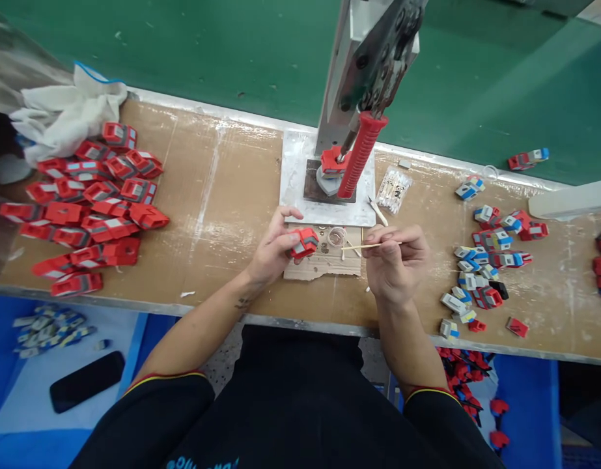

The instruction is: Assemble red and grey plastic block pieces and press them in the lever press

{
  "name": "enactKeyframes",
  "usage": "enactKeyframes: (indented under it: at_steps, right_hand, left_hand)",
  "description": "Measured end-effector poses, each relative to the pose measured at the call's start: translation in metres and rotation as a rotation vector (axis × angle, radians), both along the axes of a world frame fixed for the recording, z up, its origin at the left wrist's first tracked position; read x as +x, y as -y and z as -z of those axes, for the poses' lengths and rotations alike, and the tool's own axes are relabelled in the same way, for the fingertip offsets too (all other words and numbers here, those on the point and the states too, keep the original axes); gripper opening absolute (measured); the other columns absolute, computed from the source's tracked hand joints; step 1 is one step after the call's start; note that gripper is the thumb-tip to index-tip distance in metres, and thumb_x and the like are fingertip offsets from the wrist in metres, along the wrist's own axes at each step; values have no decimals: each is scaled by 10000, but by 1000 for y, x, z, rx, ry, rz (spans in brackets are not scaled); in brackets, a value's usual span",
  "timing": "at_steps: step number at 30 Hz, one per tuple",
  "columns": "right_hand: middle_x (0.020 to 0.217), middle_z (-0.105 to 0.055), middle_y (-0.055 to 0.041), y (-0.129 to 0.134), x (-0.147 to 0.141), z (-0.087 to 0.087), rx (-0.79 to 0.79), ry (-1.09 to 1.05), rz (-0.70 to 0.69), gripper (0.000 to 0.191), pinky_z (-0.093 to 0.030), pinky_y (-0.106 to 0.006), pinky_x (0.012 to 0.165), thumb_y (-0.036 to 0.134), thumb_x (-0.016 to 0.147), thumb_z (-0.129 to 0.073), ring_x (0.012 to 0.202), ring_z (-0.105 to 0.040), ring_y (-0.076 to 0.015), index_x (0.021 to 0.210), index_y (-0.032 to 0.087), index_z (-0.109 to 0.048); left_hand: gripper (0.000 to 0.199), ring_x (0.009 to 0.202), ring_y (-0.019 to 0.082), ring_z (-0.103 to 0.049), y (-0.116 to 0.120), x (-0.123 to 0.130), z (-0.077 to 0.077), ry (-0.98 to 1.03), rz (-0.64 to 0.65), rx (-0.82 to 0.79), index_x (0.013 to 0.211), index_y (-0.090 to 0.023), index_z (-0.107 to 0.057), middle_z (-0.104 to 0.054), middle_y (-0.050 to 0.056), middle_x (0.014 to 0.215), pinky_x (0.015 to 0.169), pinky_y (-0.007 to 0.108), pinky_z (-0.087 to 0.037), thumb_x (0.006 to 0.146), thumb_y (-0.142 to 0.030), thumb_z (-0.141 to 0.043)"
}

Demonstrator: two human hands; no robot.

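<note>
My left hand [274, 249] is closed around a red plastic toy part [304, 242] with grey and white bands. Between the fingertips of my right hand [396, 260] is a thin pale stick [368, 246], its tip pointing left toward the red part without touching it. Just beyond the hands, a small clear round dish [336, 237] sits on a stained piece of cardboard [307, 268]. Used-looking cotton swabs [351, 247] lie beside the dish.
A hand press with a red handle [363, 155] stands on a metal plate [293, 176], another red part under it. Many red parts [92, 221] and white gloves [75, 114] lie left. At right are bagged swabs [394, 189] and blue-grey-red parts [495, 240]. Blue bins [529, 404] sit below the table edge.
</note>
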State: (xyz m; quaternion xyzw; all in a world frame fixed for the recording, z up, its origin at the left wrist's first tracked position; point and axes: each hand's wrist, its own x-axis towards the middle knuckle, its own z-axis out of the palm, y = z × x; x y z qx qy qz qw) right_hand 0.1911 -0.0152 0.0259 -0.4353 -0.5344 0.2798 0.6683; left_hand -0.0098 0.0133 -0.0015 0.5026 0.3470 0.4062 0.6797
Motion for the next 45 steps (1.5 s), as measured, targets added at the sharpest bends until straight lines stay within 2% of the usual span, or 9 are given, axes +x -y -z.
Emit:
enactKeyframes:
  at_steps: [3,7,11,18,27,36,42,45]
  right_hand:
    - [634,-641,41,4,-6,0,-24,-25,-35,352,-557,-326,559,546,945,-732,546,-622,-154,828,265,-556]
    - [760,-762,12,8,-14,-1,-32,-62,-127,251,-608,-328,632,435,952,-766,682,-739,-169,856,253,-621]
    - [810,-801,14,10,-22,0,-46,-106,-189,186,-638,-319,675,358,945,-788,740,-785,-168,872,247,-658]
    - [827,-811,3,12,-30,5,-82,-63,-186,219,-623,-288,579,386,946,-783,731,-797,-172,864,244,-638]
    - [861,-810,-7,11,-28,2,74,142,-202,83,-658,-297,681,236,998,-708,777,-804,-160,943,240,-645]
    - [837,-795,-16,11,-17,-2,210,354,-120,137,-665,-324,667,120,948,-724,749,-790,-173,982,235,-658]
    - [832,-792,-11,13,-17,-5,219,306,-142,93,-662,-320,635,177,975,-713,725,-788,-172,998,240,-649]
    - [833,-797,-16,13,-20,-5,225,331,-146,94,-665,-323,632,176,971,-718,726,-792,-178,988,238,-649]
  left_hand:
    - [430,420,124,-520,3,6,-8,20,81,-106,1185,-238,-578,-570,-38,579,401,257,-358,1014,-595,-411]
    - [489,362,98,-415,8,11,-17,24,136,-150,984,-214,-640,-532,-49,506,377,240,-283,983,-679,-489]
    - [568,379,96,-416,11,11,-24,-13,117,-109,921,-187,-631,-494,-57,478,406,235,-318,981,-731,-483]
    - [614,385,99,-412,11,12,-25,-11,90,-109,912,-176,-616,-485,-58,489,404,229,-307,968,-768,-462]
    - [589,394,98,-416,14,12,-21,3,76,-114,921,-177,-620,-472,-64,479,415,225,-327,979,-741,-459]
    - [602,394,94,-403,13,9,-24,-22,60,-80,904,-169,-623,-483,-58,484,411,225,-318,985,-740,-449]
    - [590,440,93,-459,14,9,-24,-72,29,-63,908,-161,-647,-564,-27,558,432,220,-356,1005,-703,-434]
    - [569,455,96,-462,14,9,-24,-105,29,-48,906,-165,-655,-550,-34,554,456,224,-375,1010,-679,-434]
